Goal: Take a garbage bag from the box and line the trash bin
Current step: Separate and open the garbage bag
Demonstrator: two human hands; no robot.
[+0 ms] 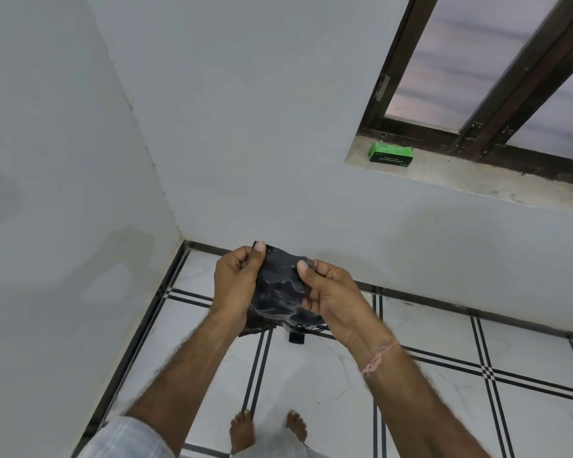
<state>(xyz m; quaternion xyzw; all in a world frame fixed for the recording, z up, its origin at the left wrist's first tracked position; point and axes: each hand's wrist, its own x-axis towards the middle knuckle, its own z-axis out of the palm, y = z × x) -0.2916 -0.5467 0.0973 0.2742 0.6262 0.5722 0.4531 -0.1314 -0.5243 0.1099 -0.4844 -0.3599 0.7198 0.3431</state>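
Observation:
A crumpled black garbage bag (278,289) is held in front of me at chest height, still folded small. My left hand (234,285) pinches its upper left corner between thumb and fingers. My right hand (328,292) grips its right edge with the thumb on top. A green box (390,154) lies on the window sill at the upper right, well away from both hands. Below the bag, a dark object (296,337) on the floor is mostly hidden by the bag and my hands; I cannot tell what it is.
Grey walls meet in a corner (179,233) just ahead on the left. The window sill (460,180) juts out at the right under a dark-framed window. White floor tiles with black lines (444,391) spread below, and my bare feet (268,431) stand near the bottom.

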